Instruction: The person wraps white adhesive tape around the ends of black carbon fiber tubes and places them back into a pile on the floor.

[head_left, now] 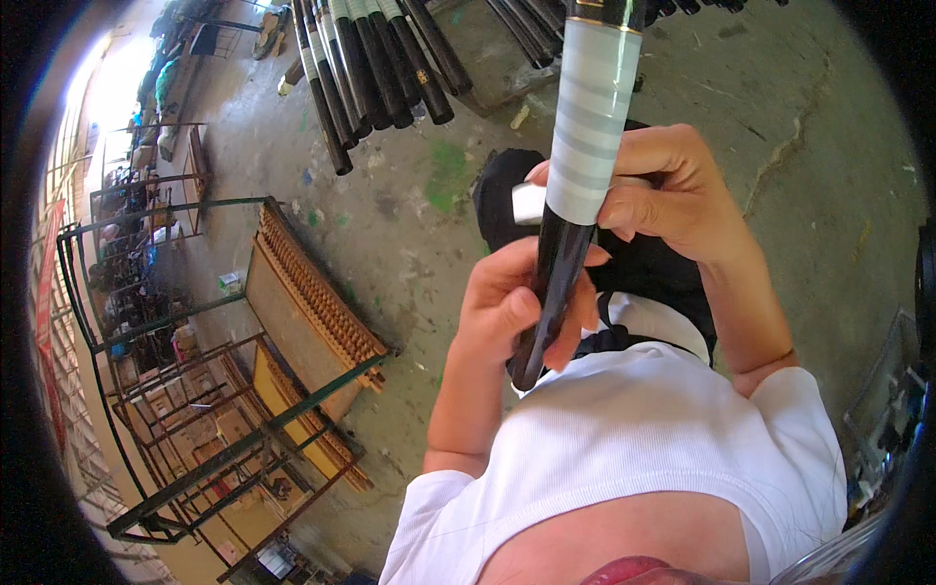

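A thick black pole (558, 283) with a white-and-grey striped band (585, 122) slants up in front of me, its near end close to my white shirt. My left hand (502, 307) is closed around the black lower end, fingers curled on both sides. My right hand (668, 190) grips the pole at the lower edge of the striped band, thumb in front and fingers reaching behind. A small white piece (528, 204) shows behind the pole by my right fingertips; I cannot tell what it is, or whether my fingers hold it.
More black poles with pale bands (375, 68) lie beyond, at the upper left and top. On the left stands a green metal frame rack (244, 429) near wooden notched racks (312, 283). The concrete floor (409, 224) has green paint stains.
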The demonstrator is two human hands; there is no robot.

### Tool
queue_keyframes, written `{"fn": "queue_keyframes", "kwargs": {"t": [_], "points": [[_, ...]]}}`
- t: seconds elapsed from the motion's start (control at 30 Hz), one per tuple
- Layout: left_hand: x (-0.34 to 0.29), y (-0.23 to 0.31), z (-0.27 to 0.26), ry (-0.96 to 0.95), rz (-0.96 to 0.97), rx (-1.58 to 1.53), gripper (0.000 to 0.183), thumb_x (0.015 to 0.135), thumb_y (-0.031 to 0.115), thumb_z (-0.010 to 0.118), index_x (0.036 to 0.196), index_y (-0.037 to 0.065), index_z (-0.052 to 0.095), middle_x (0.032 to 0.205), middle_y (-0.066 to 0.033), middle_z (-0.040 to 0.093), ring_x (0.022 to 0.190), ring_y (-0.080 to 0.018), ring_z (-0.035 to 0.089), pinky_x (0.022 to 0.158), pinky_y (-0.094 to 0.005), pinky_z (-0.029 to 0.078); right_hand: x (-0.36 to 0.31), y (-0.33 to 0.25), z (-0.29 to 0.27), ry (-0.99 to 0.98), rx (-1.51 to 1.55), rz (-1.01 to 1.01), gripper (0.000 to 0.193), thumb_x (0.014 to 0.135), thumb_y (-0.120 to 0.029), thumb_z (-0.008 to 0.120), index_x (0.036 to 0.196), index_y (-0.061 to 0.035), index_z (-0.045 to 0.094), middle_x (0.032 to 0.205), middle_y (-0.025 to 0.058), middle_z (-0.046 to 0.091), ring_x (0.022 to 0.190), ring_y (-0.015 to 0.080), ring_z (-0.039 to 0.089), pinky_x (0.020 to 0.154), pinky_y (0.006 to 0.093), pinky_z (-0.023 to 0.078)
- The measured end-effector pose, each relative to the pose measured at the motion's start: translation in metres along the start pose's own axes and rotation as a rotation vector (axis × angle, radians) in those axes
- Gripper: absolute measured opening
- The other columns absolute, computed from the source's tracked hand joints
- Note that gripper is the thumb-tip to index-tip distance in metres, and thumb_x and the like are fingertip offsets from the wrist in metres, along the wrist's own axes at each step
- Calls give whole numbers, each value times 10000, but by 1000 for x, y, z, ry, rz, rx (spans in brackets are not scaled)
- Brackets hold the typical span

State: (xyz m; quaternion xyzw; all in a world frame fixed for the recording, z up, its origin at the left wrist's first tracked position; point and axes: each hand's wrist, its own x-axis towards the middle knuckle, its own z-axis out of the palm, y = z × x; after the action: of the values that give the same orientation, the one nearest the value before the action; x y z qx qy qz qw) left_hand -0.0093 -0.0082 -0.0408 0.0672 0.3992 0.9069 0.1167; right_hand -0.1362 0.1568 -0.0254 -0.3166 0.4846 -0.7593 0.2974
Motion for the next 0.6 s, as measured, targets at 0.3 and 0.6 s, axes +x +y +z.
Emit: {"fn": "queue_keyframes", "kwargs": {"t": [0.3, 0.6], "points": [[9, -26, 15, 523, 492, 1044, 573, 781, 294, 724, 1126, -14, 386, 960, -132, 529, 481, -138, 528, 368, -211, 391, -3, -11, 12, 293, -132, 21, 226, 793, -143, 704, 923, 38, 664, 803, 20, 651, 736, 55, 570, 651, 207, 459], [9, -2, 24, 465, 100, 530, 546, 778, 176, 733, 1162, -14, 395, 874, -88, 567, 677, -115, 569, 585, -220, 459, 2, -7, 13, 217, -81, 51, 178, 808, -147, 684, 820, 27, 650, 670, -24, 554, 663, 38, 505, 580, 211, 414]]}}
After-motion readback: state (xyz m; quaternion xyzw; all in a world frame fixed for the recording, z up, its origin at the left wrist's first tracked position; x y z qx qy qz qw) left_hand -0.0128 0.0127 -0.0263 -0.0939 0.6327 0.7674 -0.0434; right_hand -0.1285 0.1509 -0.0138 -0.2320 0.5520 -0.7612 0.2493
